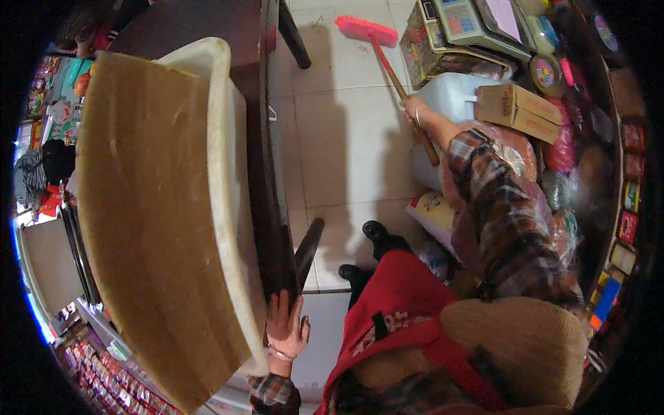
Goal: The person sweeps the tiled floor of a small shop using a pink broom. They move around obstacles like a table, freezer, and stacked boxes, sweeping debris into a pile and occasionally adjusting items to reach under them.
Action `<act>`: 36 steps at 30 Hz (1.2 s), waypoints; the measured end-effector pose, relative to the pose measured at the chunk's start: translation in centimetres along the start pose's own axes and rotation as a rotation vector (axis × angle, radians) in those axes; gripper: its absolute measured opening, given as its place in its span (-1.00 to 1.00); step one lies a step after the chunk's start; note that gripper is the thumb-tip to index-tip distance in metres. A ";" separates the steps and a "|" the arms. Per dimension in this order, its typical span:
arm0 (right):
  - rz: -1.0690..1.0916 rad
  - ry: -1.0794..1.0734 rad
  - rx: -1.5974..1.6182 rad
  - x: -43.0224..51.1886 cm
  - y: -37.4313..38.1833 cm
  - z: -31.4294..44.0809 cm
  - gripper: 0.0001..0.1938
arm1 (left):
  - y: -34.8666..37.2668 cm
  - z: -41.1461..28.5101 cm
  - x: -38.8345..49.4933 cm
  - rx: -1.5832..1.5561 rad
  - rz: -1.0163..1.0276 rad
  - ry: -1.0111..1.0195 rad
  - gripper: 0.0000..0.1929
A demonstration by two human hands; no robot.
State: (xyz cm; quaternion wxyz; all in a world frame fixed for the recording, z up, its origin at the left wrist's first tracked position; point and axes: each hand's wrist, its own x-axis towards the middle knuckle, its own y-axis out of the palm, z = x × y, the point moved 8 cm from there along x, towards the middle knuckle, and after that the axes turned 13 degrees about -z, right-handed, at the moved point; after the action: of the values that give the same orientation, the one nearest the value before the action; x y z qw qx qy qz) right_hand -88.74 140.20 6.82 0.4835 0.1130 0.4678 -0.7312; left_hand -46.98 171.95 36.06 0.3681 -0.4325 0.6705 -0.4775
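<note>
My right hand [416,109] grips the wooden handle of a broom [390,73], with the handle's end sticking out below my fist. The pink bristle head [367,31] rests on the tiled floor [358,124], farther out. My left hand [286,326] lies with fingers extended against the edge of a dark wooden table [267,207], holding nothing. Close beside it on the table stands a large white plastic tub [220,171], its top covered by a sheet of brown cardboard [150,207].
A weighing scale [461,26], a whitish plastic jug [441,96], a small cardboard box [519,111] and filled plastic bags [557,140] crowd the right. A table leg [309,246] stands near my shoes [381,236]. Packaged goods [114,381] line the lower left. Part of another person [85,36] shows top left.
</note>
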 end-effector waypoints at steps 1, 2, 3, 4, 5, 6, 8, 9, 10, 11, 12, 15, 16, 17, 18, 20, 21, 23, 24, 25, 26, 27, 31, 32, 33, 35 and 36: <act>-0.010 0.002 0.022 2.0 0.7 1.3 -0.81 | 0.2 0.0 -0.3 0.036 -0.033 0.023 -0.54; -0.035 0.028 0.022 3.8 1.4 2.0 -0.81 | 0.3 0.0 -0.3 0.080 -0.061 0.048 -0.55; -0.051 0.044 0.039 5.5 1.9 2.4 -0.81 | 0.4 0.2 -0.5 0.084 -0.076 0.047 -0.58; -0.065 0.060 0.055 7.3 2.3 2.5 -0.80 | 0.4 0.2 -0.6 0.094 -0.089 0.048 -0.60; -0.083 0.079 0.071 9.0 2.5 1.9 -0.79 | 0.4 0.3 -0.7 0.101 -0.101 0.051 -0.62; -0.130 0.104 0.077 10.4 2.4 0.6 -0.78 | 0.7 0.6 -0.9 0.100 -0.060 0.006 -0.66; -0.014 0.175 0.114 12.1 3.7 -3.7 -0.77 | 0.1 0.3 -0.8 0.096 -0.129 0.046 -0.66; -0.079 0.085 0.079 12.2 3.3 -6.0 -0.77 | 0.0 0.2 -0.8 0.084 -0.140 0.054 -0.65; -0.132 -0.152 -0.049 11.8 2.9 -6.9 -0.75 | 0.0 0.3 -0.8 0.075 -0.121 0.040 -0.65; -0.205 -0.316 -0.242 10.7 2.4 -8.0 -0.74 | 0.1 0.4 -0.7 0.068 -0.114 0.032 -0.65; -0.191 -0.412 -0.313 9.2 2.4 -9.2 -0.72 | 0.0 0.3 -0.7 0.061 -0.121 0.040 -0.65; 0.053 0.088 -0.299 1.4 1.8 -16.9 -0.72 | 0.7 0.9 -0.7 -0.003 -0.090 -0.011 -0.64; 0.093 0.153 -0.261 -2.2 1.3 -17.4 -0.74 | 0.7 0.9 -0.8 -0.023 -0.098 0.009 -0.64; 0.135 0.164 -0.223 -6.0 0.6 -17.6 -0.76 | 0.9 1.1 -0.9 -0.042 -0.089 0.005 -0.63; 0.178 0.139 -0.183 -10.0 -0.3 -17.3 -0.77 | 1.2 1.2 -1.0 -0.062 -0.078 0.000 -0.62; 0.273 0.117 -0.099 -17.2 -3.0 -16.3 -0.81 | 1.9 1.6 -1.3 -0.087 -0.005 -0.014 -0.60; 0.364 0.097 -0.129 -20.2 -4.4 -15.7 -0.83 | 1.2 1.4 -1.2 -0.093 -0.065 0.017 -0.59; 0.442 0.186 0.003 -23.7 -7.8 -15.0 -0.86 | 1.0 1.4 -1.3 -0.099 -0.075 0.028 -0.58; 0.427 0.085 -0.040 -24.1 -9.1 -14.1 -0.83 | 1.0 1.4 -1.3 -0.108 -0.076 0.028 -0.58; 0.446 0.031 -0.079 -24.2 -9.8 -13.5 -0.79 | 0.9 1.4 -1.3 -0.115 -0.071 0.024 -0.57; 0.459 -0.023 -0.111 -23.3 -10.0 -12.6 -0.76 | 1.0 1.4 -1.4 -0.120 -0.045 0.010 -0.57; 0.439 0.044 -0.048 -21.7 -9.5 -12.2 -0.79 | 0.9 1.3 -1.3 -0.115 -0.057 0.016 -0.57; 0.154 -0.174 -0.343 -9.1 -3.9 -6.1 -0.74 | 1.0 1.2 -1.2 -0.015 -0.049 0.014 -0.61; 0.076 -0.290 -0.440 -5.6 -2.1 -3.6 -0.70 | 0.9 1.1 -1.2 0.028 -0.077 0.035 -0.62; 0.005 -0.316 -0.389 -2.2 -1.0 -1.7 -0.72 | 1.0 1.2 -1.3 0.026 -0.073 0.022 -0.63; -0.135 -0.330 -0.297 4.0 0.8 1.6 -0.77 | 0.9 1.3 -1.4 0.037 -0.097 0.010 -0.66; -0.140 -0.074 -0.245 6.8 2.3 0.9 -0.82 | 0.9 1.3 -1.6 0.032 -0.112 0.013 -0.67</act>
State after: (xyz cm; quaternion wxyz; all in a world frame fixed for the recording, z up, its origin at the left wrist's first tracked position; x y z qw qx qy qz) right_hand -90.06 135.20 1.79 0.4582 -0.0068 0.5424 -0.7041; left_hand -45.47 173.14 34.98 0.3432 -0.4602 0.6401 -0.5106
